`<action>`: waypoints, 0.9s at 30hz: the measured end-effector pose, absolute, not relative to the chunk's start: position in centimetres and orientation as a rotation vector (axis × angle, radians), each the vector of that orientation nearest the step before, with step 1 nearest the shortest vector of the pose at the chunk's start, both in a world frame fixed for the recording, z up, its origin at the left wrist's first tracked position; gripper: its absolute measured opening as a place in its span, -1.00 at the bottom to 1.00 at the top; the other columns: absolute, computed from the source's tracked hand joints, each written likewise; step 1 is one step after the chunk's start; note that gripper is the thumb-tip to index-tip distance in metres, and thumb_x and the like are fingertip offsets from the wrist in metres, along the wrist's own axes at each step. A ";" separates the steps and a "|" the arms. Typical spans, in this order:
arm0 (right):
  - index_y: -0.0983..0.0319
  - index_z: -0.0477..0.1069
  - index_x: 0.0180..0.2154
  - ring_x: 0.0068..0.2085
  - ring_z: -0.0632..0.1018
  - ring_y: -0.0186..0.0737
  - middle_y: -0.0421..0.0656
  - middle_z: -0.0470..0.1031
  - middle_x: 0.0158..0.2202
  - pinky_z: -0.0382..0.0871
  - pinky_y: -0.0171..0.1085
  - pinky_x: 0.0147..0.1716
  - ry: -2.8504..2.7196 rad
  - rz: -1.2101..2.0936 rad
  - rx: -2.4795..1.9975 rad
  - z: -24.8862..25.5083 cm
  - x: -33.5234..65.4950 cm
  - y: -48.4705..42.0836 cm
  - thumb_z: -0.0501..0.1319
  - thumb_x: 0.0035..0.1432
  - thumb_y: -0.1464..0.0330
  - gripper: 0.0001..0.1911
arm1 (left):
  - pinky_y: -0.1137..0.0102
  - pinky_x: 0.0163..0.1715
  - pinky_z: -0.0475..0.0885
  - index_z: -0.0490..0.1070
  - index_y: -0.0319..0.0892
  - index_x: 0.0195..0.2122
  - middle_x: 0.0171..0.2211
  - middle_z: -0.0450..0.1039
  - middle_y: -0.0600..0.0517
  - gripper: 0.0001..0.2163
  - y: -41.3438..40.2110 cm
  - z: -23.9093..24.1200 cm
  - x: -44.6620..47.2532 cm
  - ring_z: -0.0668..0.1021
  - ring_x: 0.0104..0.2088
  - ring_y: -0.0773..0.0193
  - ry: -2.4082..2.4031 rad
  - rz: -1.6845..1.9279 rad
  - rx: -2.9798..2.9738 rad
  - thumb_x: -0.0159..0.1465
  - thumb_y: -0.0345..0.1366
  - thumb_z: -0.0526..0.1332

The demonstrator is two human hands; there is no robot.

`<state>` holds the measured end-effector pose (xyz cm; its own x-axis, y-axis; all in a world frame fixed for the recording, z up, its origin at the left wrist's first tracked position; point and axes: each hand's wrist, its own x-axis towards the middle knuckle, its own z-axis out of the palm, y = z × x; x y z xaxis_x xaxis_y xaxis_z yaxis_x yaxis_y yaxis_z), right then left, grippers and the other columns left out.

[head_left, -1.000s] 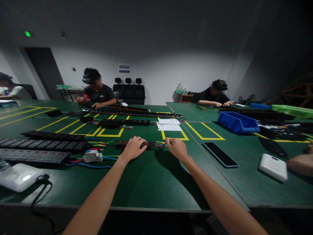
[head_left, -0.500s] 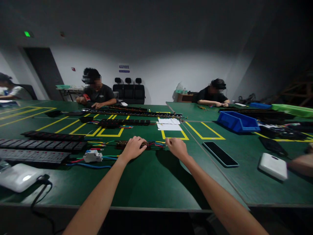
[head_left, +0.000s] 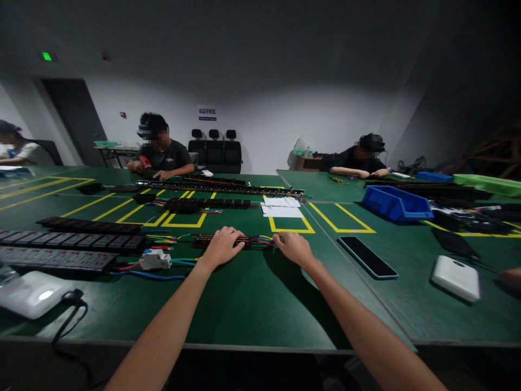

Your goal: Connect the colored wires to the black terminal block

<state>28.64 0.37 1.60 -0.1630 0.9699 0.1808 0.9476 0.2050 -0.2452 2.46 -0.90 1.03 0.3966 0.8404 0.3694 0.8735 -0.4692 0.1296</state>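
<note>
Both my arms reach forward over a green table (head_left: 252,304). My left hand (head_left: 222,245) is closed over a short black strip (head_left: 203,240) with brass contacts, pinning its right part down. My right hand (head_left: 293,247) is curled at the bundle of red, blue and yellow wires (head_left: 262,239) that comes out of the strip's right end, fingertips pinched on them. A white circuit breaker (head_left: 154,259) with blue and red leads lies to the left of my left hand.
Long black power strips (head_left: 61,248) lie at the left, with a white box (head_left: 30,294) and its cable near the front edge. A dark phone (head_left: 367,257), a white device (head_left: 455,278) and a blue bin (head_left: 395,203) sit at the right. Other people work at the far side.
My right hand has slid slightly left toward the wire bundle. A forearm at the far right edge has drawn back almost out of view. My left hand stays put.
</note>
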 end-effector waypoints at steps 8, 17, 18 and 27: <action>0.21 0.54 -0.44 -0.39 0.52 -0.23 -0.07 0.57 -0.41 -0.01 -0.31 -0.48 -2.073 0.007 -1.828 2.0 28.4 0.1 -0.02 0.40 0.15 -0.49 | 0.18 0.01 0.34 0.47 -0.06 0.02 -0.02 0.49 -0.04 -0.70 -0.8 1.0 2.4 0.45 0.01 0.08 -1.567 -0.588 -2.556 0.40 -0.08 0.08; 0.21 0.54 -0.46 -0.42 0.51 -0.26 -0.08 0.56 -0.44 -0.04 -0.31 -0.49 -2.153 0.014 -1.773 1.5 28.4 0.4 0.05 0.36 0.16 -0.55 | 0.19 0.02 0.34 0.48 -0.05 0.00 -0.02 0.50 -0.02 -0.73 -0.8 0.8 2.4 0.46 0.01 0.07 -1.560 -0.583 -2.526 0.39 -0.10 0.11; 0.21 0.53 -0.47 -0.44 0.49 -0.27 -0.09 0.55 -0.45 -0.04 -0.31 -0.50 -2.124 0.007 -1.757 1.6 28.4 0.4 0.04 0.36 0.17 -0.54 | 0.19 0.01 0.34 0.47 -0.04 0.00 -0.02 0.50 -0.02 -0.73 -0.8 0.8 2.4 0.46 0.00 0.07 -1.561 -0.585 -2.526 0.39 -0.10 0.11; 0.24 0.44 -0.59 -0.56 0.33 -0.36 -0.15 0.42 -0.59 -0.08 -0.30 -0.51 -2.277 0.085 -1.588 1.1 28.2 0.4 0.08 0.31 0.23 -0.55 | 0.20 0.00 0.34 0.47 -0.05 0.01 -0.02 0.50 -0.03 -0.72 -0.8 0.8 2.4 0.46 0.00 0.09 -1.557 -0.577 -2.536 0.39 -0.10 0.11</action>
